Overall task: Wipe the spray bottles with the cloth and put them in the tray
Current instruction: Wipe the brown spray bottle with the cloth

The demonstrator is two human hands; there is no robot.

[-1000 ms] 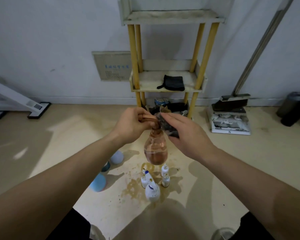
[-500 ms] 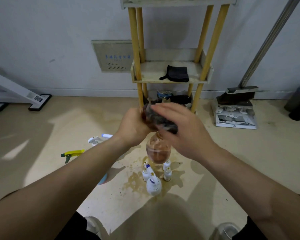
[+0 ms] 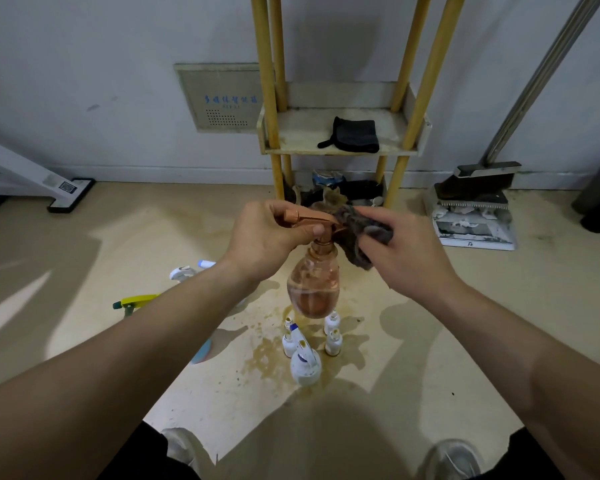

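My left hand (image 3: 267, 237) grips the copper-coloured spray head of a clear pink bottle (image 3: 313, 289), which hangs upright in the air with pink liquid in its lower half. My right hand (image 3: 406, 251) holds a grey cloth (image 3: 355, 233) bunched against the right side of the spray head and neck. Below on the floor stand several small white bottles (image 3: 333, 342) and a larger white spray bottle (image 3: 305, 367). More spray bottles lie left of my forearm: a yellow-green trigger (image 3: 136, 301) and a white one (image 3: 184, 271). I cannot make out a tray.
A yellow-legged shelf rack (image 3: 340, 147) stands against the wall ahead, a black cloth (image 3: 355, 135) on its shelf. A brown spill stains the floor (image 3: 264, 358) around the small bottles. A dustpan and broom (image 3: 475, 209) sit at right, a white stand base (image 3: 66, 192) at left.
The camera view has tilted down a little. My right hand has slid the cloth from the top of the spray head to its right side, uncovering the copper nozzle.
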